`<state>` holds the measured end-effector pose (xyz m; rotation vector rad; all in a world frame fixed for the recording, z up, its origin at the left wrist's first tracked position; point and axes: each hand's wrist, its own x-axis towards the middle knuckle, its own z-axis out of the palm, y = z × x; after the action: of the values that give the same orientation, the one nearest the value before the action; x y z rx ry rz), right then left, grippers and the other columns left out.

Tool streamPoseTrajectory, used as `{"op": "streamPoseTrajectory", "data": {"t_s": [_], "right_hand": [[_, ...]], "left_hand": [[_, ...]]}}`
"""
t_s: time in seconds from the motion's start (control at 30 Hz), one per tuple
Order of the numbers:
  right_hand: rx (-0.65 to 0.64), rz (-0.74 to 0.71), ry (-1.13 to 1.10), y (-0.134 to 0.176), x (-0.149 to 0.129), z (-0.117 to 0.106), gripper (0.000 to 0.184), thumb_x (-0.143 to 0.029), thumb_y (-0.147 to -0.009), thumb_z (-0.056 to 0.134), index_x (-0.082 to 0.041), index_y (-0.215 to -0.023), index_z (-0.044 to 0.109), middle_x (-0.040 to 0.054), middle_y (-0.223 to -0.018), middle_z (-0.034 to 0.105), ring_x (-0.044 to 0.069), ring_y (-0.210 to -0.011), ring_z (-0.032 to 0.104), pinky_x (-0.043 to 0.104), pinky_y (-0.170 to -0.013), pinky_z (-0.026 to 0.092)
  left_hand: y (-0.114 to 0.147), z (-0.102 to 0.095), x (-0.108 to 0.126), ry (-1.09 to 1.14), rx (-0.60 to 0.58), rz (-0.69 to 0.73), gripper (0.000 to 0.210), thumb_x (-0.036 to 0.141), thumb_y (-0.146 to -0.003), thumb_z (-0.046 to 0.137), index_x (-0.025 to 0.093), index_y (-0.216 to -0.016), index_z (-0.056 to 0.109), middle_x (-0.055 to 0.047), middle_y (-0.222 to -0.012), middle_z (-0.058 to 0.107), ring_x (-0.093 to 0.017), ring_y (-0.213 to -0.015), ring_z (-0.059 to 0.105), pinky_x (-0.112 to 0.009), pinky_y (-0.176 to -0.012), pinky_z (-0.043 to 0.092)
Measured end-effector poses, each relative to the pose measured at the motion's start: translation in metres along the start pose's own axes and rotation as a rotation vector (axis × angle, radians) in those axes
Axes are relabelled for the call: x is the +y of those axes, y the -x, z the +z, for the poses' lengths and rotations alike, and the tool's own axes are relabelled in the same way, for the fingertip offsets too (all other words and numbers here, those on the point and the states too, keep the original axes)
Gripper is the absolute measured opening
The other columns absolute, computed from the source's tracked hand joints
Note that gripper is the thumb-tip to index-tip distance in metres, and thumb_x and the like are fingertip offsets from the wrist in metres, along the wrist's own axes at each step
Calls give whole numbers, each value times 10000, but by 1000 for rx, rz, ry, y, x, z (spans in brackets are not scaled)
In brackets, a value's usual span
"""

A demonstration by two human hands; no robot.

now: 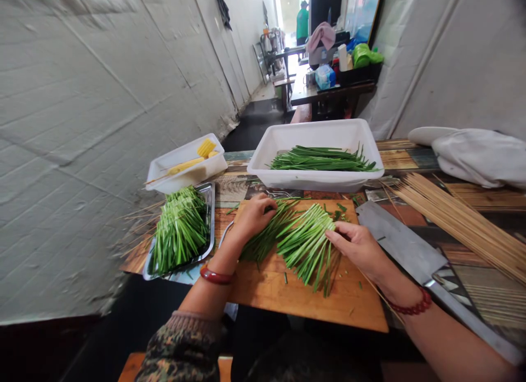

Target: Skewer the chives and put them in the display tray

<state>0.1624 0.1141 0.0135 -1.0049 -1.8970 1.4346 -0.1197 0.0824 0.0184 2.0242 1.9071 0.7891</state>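
My left hand [255, 216] is at the upper end of a loose pile of dark green garlic chives [263, 242] on the wooden cutting board [263, 289]. Its fingers are curled down onto the stalks, with the tips partly hidden. My right hand [358, 245] pinches the right edge of a fanned row of chives with pale cut ends [308, 242]. A thin bamboo skewer [380, 297] runs back beneath the right wrist from that row. On the left, a metal tray [212, 217] holds a heap of skewered chives [181, 228].
A cleaver [400, 242] lies right of the board, beside many bamboo skewers [460, 223]. Behind the board stands a white tub [316, 180] with more chives. Another white tub [213, 165] holds skewered corn [205, 147]. A white cloth [480, 154] lies at right. A person [302, 23] stands far back.
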Motion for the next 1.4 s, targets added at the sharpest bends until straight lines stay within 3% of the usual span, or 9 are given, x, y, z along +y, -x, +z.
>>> {"op": "streamPoseTrajectory", "data": {"t_s": [0.13, 0.37, 0.6, 0.73, 0.93, 1.03, 1.2, 1.3, 1.4], "right_hand": [[-5, 6, 1, 1, -2, 0, 337, -440, -871, 584, -172, -671, 627, -19, -646, 539, 128, -624, 461, 247, -590, 374], [-2, 10, 14, 1, -1, 0, 342, -462, -868, 591, -168, -706, 656, -15, -643, 563, 129, -618, 467, 241, -559, 365], [-11, -7, 6, 1, 1, -1, 343, -442, -878, 585, -172, -673, 634, -9, -676, 591, 136, -650, 507, 245, -614, 402], [-16, -1, 8, 2, -1, -1, 328, -432, -881, 581, -169, -694, 646, -6, -682, 599, 139, -653, 511, 249, -613, 396], [-36, 5, -33, 1, -1, 0, 327, -456, -875, 604, -176, -719, 669, 5, -732, 649, 159, -699, 561, 257, -659, 430], [-44, 0, -33, 1, 0, 0, 319, -453, -881, 600, -180, -735, 677, 8, -732, 650, 168, -718, 574, 261, -669, 434], [-29, -7, 9, 1, 0, -1, 325, -444, -887, 589, -174, -730, 679, 3, -685, 625, 157, -676, 549, 253, -629, 427], [-16, -7, 9, 0, -2, -1, 334, -446, -871, 605, -177, -682, 665, 3, -648, 612, 165, -675, 558, 255, -624, 439], [-23, -4, 2, 0, -4, -1, 337, -439, -872, 602, -184, -656, 651, 4, -644, 611, 174, -690, 575, 261, -642, 456]], "left_hand": [[7, -1, 10, -83, 111, -20, 114, 113, -851, 581, 168, -852, 681, -69, -915, 644, -195, -907, 600, -337, -854, 467], [13, 0, 33, -353, -108, 23, 55, 220, -834, 650, 186, -799, 676, -71, -848, 624, -233, -870, 581, -354, -796, 457], [13, 8, 36, -490, -106, 17, 140, 169, -858, 565, 173, -747, 651, -107, -872, 625, -253, -885, 569, -389, -827, 459], [13, 10, 32, -330, -59, -41, 125, 93, -800, 559, 171, -738, 634, -85, -843, 619, -227, -845, 577, -357, -790, 460], [13, 0, 30, 125, 45, -77, 85, 90, -767, 576, 169, -742, 592, -25, -791, 637, -165, -794, 587, -297, -781, 455], [11, -6, 35, 332, 32, -138, 18, 164, -774, 612, 160, -764, 599, 8, -725, 617, -131, -704, 557, -257, -694, 429], [5, -5, 41, 669, -27, -206, 143, 269, -758, 675, 147, -791, 607, -2, -731, 629, -127, -691, 572, -243, -651, 428], [2, 0, 39, 629, -86, -201, 139, 269, -772, 669, 140, -805, 628, -1, -721, 623, -119, -660, 552, -242, -632, 421], [1, 8, 35, 426, -127, -153, 79, 184, -751, 671, 142, -816, 657, 13, -683, 604, -116, -631, 526, -243, -618, 412]]}}
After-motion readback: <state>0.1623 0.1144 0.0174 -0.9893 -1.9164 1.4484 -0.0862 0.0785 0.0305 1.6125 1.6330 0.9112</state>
